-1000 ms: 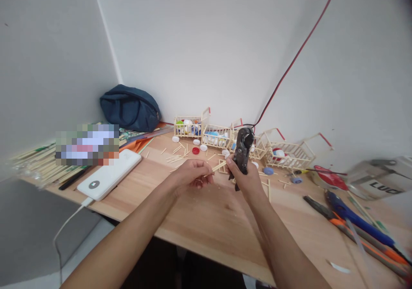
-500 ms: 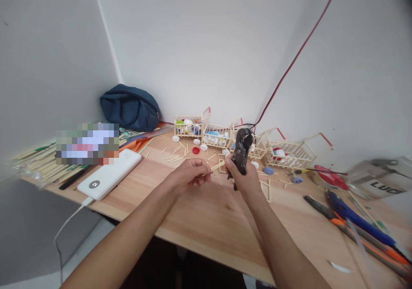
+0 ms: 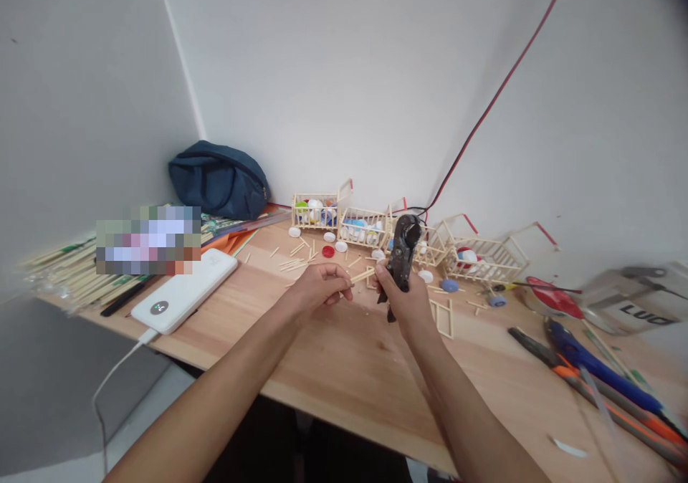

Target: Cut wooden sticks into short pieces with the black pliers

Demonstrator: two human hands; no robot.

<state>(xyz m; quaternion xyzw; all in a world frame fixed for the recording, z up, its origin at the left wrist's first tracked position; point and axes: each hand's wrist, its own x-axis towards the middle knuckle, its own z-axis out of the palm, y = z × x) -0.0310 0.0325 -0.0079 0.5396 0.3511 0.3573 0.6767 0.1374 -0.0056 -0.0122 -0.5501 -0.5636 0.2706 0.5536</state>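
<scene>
Over the middle of the table, my left hand (image 3: 324, 284) is closed, its thumb and fingers pinching thin wooden sticks (image 3: 362, 277). The sticks point right, and their far ends reach my right hand's thumb and fingertips. My right hand (image 3: 411, 298) is wrapped around a black plier-like tool (image 3: 403, 250), its rounded head up and its handle ends below the palm; its exact kind is unclear. Behind the hands stand several small stick-built carts (image 3: 362, 226) with red-tipped handles, some holding coloured caps. A ladder-like stick frame (image 3: 443, 318) lies right of my right hand.
Cut stick pieces (image 3: 293, 263) and bottle caps (image 3: 327, 251) lie beyond my hands. At left are a white power bank (image 3: 183, 293) with a cable, bundled skewers (image 3: 69, 275) and a blue pouch (image 3: 219, 178). Orange-and-grey handled pliers (image 3: 602, 390), a blue-handled tool (image 3: 596, 365) and a clear container (image 3: 634, 304) occupy the right.
Both hands stay almost in place with the same holds. The tool's lower handle end has shifted slightly left and down. The view has moved very slightly.
</scene>
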